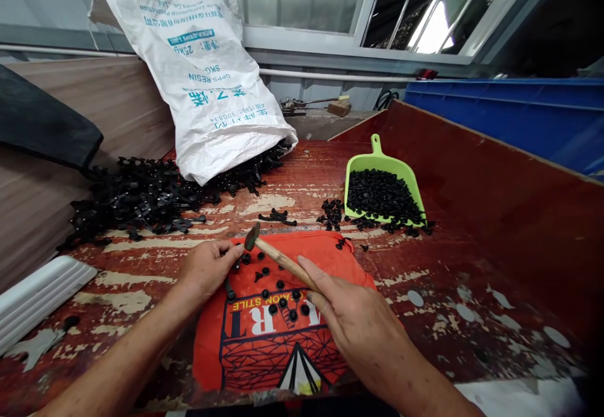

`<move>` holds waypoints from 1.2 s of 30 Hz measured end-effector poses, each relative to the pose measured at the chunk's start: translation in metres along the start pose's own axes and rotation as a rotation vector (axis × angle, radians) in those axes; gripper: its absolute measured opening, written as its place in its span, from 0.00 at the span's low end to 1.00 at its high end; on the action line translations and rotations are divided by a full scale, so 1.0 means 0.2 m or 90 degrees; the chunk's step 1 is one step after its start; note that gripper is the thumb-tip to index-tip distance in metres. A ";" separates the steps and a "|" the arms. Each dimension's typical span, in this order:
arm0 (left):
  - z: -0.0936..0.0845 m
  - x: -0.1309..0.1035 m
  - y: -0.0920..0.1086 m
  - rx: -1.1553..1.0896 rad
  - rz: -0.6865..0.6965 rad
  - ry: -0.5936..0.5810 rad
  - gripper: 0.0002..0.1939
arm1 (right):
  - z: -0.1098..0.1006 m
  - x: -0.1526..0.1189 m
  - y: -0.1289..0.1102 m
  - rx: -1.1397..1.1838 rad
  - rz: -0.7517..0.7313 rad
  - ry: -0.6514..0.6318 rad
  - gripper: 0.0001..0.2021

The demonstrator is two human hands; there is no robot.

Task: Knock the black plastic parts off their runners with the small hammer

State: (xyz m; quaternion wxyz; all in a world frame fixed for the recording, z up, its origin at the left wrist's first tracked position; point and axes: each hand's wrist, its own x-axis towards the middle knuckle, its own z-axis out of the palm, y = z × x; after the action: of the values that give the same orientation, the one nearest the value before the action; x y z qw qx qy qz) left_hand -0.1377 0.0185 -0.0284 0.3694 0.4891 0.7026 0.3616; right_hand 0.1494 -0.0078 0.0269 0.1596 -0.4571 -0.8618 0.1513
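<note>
My right hand (356, 310) is wrapped round the wooden handle of a small hammer (283, 261). The hammer's metal head is close to the fingertips of my left hand (207, 269), which pinch a small black plastic piece (237, 260) over the far left part of an orange-red printed cloth (264, 366). My fingers partly hide this piece. Several small round black caps (293, 314) lie scattered on the cloth between my hands. Just beyond the cloth are a few longer black plastic pieces (278, 217).
A white woven sack (212, 83) leans at the back left, its mouth over a heap of black plastic pieces (141, 190). A lime-green dustpan (376, 146) full of small black parts stands at the right. A brown board (472, 172) walls the worn red table's right side.
</note>
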 end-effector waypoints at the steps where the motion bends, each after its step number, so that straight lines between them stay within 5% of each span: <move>1: 0.00 0.00 0.00 -0.005 0.000 -0.003 0.19 | 0.00 0.00 0.00 0.004 -0.007 0.014 0.26; 16: -0.01 0.01 0.01 -0.050 -0.015 -0.037 0.20 | 0.01 -0.01 0.02 0.010 -0.020 0.041 0.26; 22: -0.02 0.01 0.01 -0.027 -0.005 -0.019 0.18 | 0.06 0.03 0.00 -0.048 -0.004 -0.049 0.25; 27: -0.03 0.01 0.00 -0.018 -0.010 -0.010 0.19 | 0.05 0.00 -0.03 0.008 -0.039 0.048 0.26; 32: -0.03 0.01 0.00 -0.009 0.004 -0.013 0.19 | 0.07 0.00 -0.03 -0.072 -0.011 -0.050 0.27; 36: -0.02 0.01 0.00 -0.020 -0.010 0.000 0.19 | 0.06 0.00 -0.04 -0.022 -0.012 0.021 0.28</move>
State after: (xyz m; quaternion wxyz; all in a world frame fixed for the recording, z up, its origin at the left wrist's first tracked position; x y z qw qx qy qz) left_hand -0.1421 0.0197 -0.0268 0.3799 0.4779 0.7003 0.3699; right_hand 0.1390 -0.0133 0.0185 0.1673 -0.4539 -0.8659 0.1274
